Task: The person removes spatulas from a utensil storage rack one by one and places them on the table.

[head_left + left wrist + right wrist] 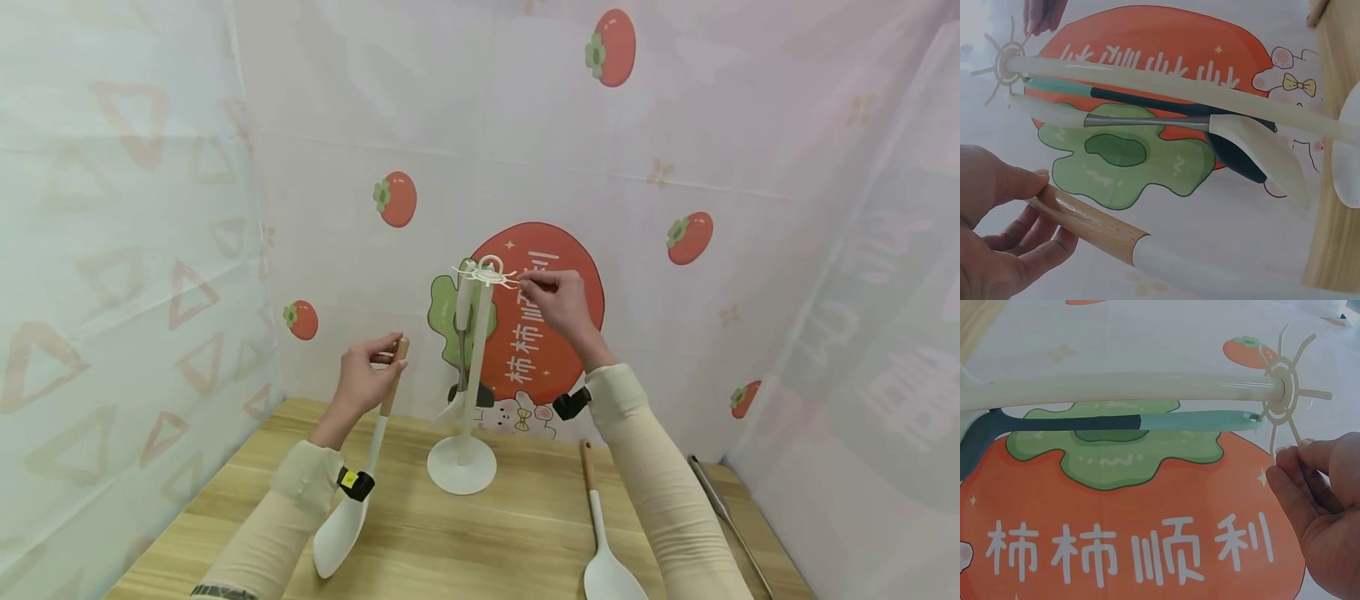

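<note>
Near the top of its handle, my left hand (367, 371) pinches a white spatula (339, 533) with a wooden handle (1094, 222). The spatula hangs slantwise, its white head low over the table's left side. My right hand (558, 304) pinches the tip of one hook on the ring of hooks (1282, 390) atop a white utensil stand (477, 367). From that ring hang a pale-handled spatula (1260, 147) with a grey shaft and a dark utensil (1110, 422) with a teal handle. In the head view, the pale spatula partly covers the dark utensil.
A white-headed utensil (611, 575) with a wooden handle lies on the wood-grain table (450, 542) at the right. Beyond my right forearm lies a long metal-handled utensil (723, 508). Printed cloth walls (330, 250) enclose the table at the back and sides.
</note>
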{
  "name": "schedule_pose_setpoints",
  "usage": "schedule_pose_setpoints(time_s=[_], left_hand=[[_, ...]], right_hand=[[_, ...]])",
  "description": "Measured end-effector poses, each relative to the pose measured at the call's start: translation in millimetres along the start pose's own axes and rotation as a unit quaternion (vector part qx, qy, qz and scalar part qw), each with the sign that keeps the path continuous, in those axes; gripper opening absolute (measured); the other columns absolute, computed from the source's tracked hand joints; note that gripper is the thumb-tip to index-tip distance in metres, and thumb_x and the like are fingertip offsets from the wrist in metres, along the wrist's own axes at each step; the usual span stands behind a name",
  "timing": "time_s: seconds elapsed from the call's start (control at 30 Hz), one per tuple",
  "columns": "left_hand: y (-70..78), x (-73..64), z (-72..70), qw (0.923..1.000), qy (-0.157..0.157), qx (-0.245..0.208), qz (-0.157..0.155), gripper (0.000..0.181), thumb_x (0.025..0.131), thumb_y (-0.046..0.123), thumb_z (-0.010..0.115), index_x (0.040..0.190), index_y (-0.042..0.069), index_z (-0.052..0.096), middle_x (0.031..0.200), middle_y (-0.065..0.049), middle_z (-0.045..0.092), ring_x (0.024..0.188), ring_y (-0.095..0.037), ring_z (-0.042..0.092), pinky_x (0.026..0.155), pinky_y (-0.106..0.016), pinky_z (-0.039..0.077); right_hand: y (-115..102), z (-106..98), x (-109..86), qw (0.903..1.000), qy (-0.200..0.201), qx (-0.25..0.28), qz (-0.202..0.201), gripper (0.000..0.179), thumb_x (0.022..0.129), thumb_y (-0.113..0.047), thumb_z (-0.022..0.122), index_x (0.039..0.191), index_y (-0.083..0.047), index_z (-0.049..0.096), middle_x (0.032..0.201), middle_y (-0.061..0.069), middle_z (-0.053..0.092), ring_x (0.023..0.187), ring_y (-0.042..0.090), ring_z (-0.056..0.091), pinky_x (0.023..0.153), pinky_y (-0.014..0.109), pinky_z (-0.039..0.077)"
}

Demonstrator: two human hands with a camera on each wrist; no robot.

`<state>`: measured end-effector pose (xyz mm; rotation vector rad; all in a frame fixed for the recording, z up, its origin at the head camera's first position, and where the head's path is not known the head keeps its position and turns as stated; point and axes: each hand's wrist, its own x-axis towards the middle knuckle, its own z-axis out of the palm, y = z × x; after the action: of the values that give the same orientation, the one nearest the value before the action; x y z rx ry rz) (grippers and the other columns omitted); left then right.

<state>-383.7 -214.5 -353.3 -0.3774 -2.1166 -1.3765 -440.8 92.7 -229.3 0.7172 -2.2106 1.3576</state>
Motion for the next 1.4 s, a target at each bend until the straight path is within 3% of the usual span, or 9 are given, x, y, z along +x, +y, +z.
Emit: schedule_pose_setpoints(time_s=[0.3,0.7,1.1,1.4], left_hand=[[2.0,-2.6,7.5,1.0,0.004,0.007,0.003,0.044,0.086,-0.007,0.074,0.13,-0.004,0.067,0.113,-0.029,0.07,0.094,-0.043,0.071,0.078,-0.048,0.061],[-14.2,7.2,16.3,0.9985,0.016,0.049,0.017,0.042,0.086,-0.005,0.075,0.128,-0.005,0.068,0.111,-0.028,0.072,0.09,-0.041,0.073,0.078,-0.05,0.06],[-30.7,15.2,29.6,0.9958,-0.01,0.081,-0.042,0.041,0.087,-0.005,0.073,0.128,-0.006,0.067,0.106,-0.028,0.07,0.091,-0.04,0.073,0.077,-0.046,0.061],[-51.1,14.0,39.6,0.9886,-0.016,0.118,-0.092,0.045,0.085,-0.002,0.076,0.129,-0.003,0.068,0.104,-0.023,0.072,0.094,-0.037,0.073,0.075,-0.045,0.06]], right_hand=[[1,2,-0.7,1.0,0.0,-0.003,-0.004,0.026,0.101,-0.012,0.063,0.121,0.002,0.073,0.114,0.02,0.073,0.103,0.038,0.072,0.085,0.034,0.06],[0,2,-1.8,1.0,0.002,-0.006,0.003,0.027,0.101,-0.013,0.064,0.122,0.003,0.073,0.111,0.021,0.074,0.103,0.042,0.07,0.088,0.041,0.059],[-1,2,-1.3,1.0,0.005,0.001,0.005,0.026,0.101,-0.012,0.064,0.12,0.003,0.073,0.112,0.021,0.074,0.103,0.042,0.07,0.087,0.043,0.059],[1,2,-0.3,0.9999,0.007,0.007,0.001,0.026,0.101,-0.011,0.064,0.121,0.004,0.073,0.111,0.021,0.074,0.102,0.04,0.071,0.089,0.048,0.058]])
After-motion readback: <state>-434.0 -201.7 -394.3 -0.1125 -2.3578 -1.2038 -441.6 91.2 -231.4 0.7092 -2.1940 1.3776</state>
